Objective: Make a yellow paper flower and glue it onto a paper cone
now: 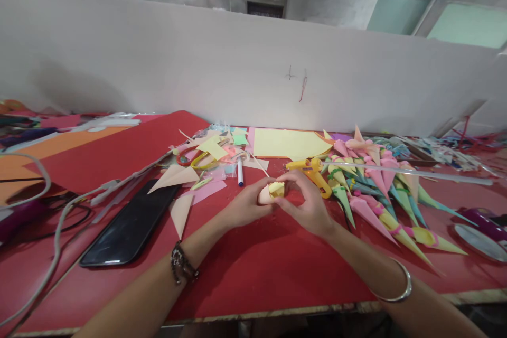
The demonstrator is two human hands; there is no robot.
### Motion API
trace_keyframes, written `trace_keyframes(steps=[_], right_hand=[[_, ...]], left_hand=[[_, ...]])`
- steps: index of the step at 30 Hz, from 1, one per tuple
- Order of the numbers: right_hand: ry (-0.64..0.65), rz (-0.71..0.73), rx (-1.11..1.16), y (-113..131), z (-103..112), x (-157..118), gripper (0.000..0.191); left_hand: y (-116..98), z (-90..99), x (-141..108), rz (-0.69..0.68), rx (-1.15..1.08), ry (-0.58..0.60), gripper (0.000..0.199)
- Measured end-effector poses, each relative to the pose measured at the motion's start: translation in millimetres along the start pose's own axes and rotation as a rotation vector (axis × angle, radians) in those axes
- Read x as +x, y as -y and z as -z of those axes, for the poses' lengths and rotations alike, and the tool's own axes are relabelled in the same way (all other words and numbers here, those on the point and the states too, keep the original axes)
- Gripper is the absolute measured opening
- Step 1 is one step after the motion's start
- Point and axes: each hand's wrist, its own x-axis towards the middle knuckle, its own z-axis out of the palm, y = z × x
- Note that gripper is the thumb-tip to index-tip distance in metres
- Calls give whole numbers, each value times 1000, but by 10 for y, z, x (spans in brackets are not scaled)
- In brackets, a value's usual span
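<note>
Both hands meet over the red table, around a small peach paper cone (264, 197) with a pale yellow paper piece (276, 189) at its open end. My left hand (247, 204) is wrapped round the cone's left side. My right hand (309, 203) has its thumb and fingers on the right edge of the yellow piece. Just beyond the right hand lies a yellow glue gun (312, 171) with a long clear glue stick. A blue-capped marker (240, 171) rests past the left hand.
Many coloured paper cones (376, 179) are piled at the right. A black phone (130, 227), peach paper pieces (181, 214) and a white cable (59, 237) lie left. Yellow sheets (291, 142) sit before the white partition (237, 68). Scissors (204, 159) lie among scraps.
</note>
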Motion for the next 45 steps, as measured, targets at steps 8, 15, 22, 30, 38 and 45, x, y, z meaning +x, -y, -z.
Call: trace_keyframes(steps=[8,15,22,30,38,45], right_hand=[[11,-6,-18,-18,-10,4,18],[6,11,-25,-6,-4,3,19],[73,86,-12,55,47,15,28],[233,128,-173,88,54,16,43],[256,113,-173,100,41,8,30],[201,127,-172,107,42,19,28]], left_hand=[[-20,5,-6,7,10,11,38],[-21,1,-1,11,-24,26,38],[-139,28,-25,45,-69,106,44],[-110,39,-62,24,-26,101,46],[-50,40,-64,-55,48,146,40],[-12,68,9,-204,482,42,16]])
